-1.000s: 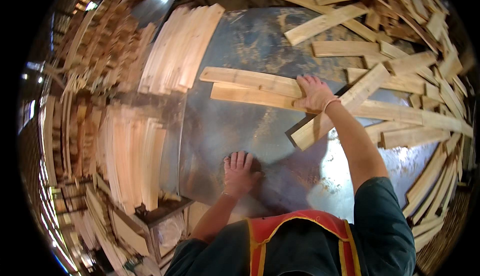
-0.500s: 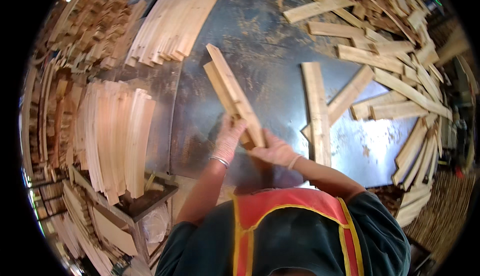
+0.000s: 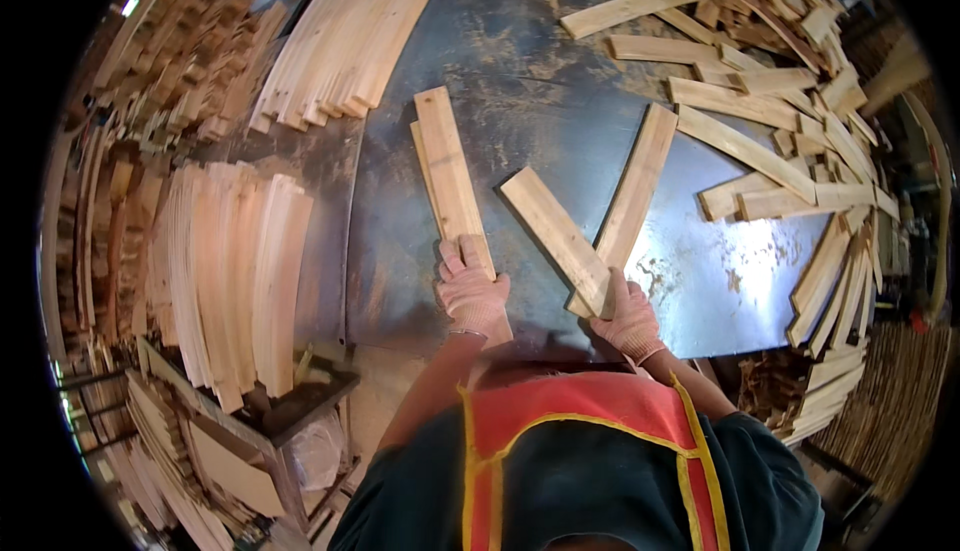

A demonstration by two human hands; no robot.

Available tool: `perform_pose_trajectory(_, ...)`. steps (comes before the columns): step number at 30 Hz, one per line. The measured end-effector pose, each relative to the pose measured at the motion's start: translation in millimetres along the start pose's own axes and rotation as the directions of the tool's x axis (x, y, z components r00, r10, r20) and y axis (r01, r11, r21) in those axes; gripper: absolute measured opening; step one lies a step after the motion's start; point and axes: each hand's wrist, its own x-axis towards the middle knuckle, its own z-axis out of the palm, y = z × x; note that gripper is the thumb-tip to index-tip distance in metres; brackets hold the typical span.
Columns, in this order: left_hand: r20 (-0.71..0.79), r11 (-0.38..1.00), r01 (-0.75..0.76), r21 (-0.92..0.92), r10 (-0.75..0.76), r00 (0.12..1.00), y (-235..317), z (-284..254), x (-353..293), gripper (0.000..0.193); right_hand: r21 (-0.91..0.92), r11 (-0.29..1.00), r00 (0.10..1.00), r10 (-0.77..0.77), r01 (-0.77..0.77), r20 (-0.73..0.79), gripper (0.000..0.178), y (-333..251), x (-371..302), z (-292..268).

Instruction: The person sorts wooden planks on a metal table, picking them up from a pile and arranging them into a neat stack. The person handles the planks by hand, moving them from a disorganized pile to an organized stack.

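Two flat wooden boards lie one on the other, slightly offset, on the dark metal tabletop. My left hand, in a pale glove, lies over their near end, its fingers and thumb spanning the edges. To the right, my gloved right hand grips the near end of another wooden board, which slants away to the far left. That board's near end overlaps another slanting board, and together they form a V. What my palms cover is hidden.
Neat rows of pale boards stand at the far left and near left. Loose boards are heaped along the right side of the metal table. A wooden-framed cart stands at lower left.
The paired boards have come down onto the table and turned straighter. My right hand has left them and moved right to hold another board, which has swung its far end left.
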Motion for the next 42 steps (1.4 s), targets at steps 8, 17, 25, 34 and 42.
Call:
perform_pose_trajectory(8,0.021,0.629,-0.034,-0.777,0.079,0.997,-53,2,16,0.104,0.333,0.934,0.954,-0.207,0.127,0.218,0.080,-75,101,-54)
perform_pose_trajectory(17,0.139,0.808,0.155,-0.569,-0.091,0.986,-55,-22,5,0.107,0.106,0.840,0.581,-0.453,0.532,0.676,0.080,-174,88,46)
perform_pose_trajectory(25,0.072,0.950,0.302,-0.072,-0.297,0.952,-130,-71,18,0.108,-0.241,0.802,0.771,-0.594,0.546,-0.229,0.069,-108,139,16)
perform_pose_trajectory(34,-0.359,0.798,0.468,0.380,-0.339,0.870,-377,-52,25,0.080,-0.383,0.910,0.959,-0.235,0.160,-0.159,0.097,-99,125,52)
perform_pose_trajectory(42,-0.285,0.997,-0.016,0.079,0.037,0.958,-168,-9,44,0.096,0.123,0.799,0.793,-0.601,0.589,0.102,0.084,-140,84,46)
